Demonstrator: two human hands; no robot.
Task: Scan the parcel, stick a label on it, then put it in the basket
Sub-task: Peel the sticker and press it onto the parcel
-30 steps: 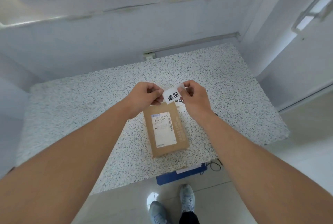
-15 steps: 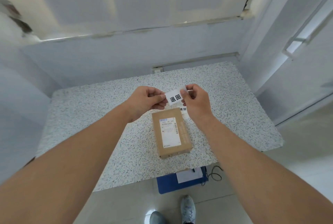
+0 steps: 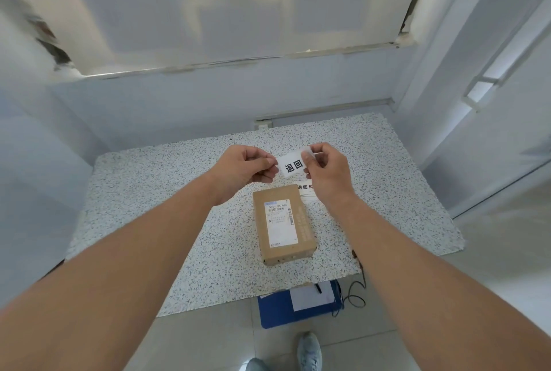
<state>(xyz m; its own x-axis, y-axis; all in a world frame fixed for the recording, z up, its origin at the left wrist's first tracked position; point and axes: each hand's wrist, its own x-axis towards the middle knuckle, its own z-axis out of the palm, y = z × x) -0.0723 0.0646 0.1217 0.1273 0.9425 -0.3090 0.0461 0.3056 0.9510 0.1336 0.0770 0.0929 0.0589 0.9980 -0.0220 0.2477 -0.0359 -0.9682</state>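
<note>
Speckled stone table against pale walls, tiled floor, cardboard parcel lying flat, left hand and right hand each pinching a white label above it

Over the last second both hands, the left hand and the right hand, lifted the label higher, off the far end of the parcel, uncovering the label sheet on the surface.
</note>
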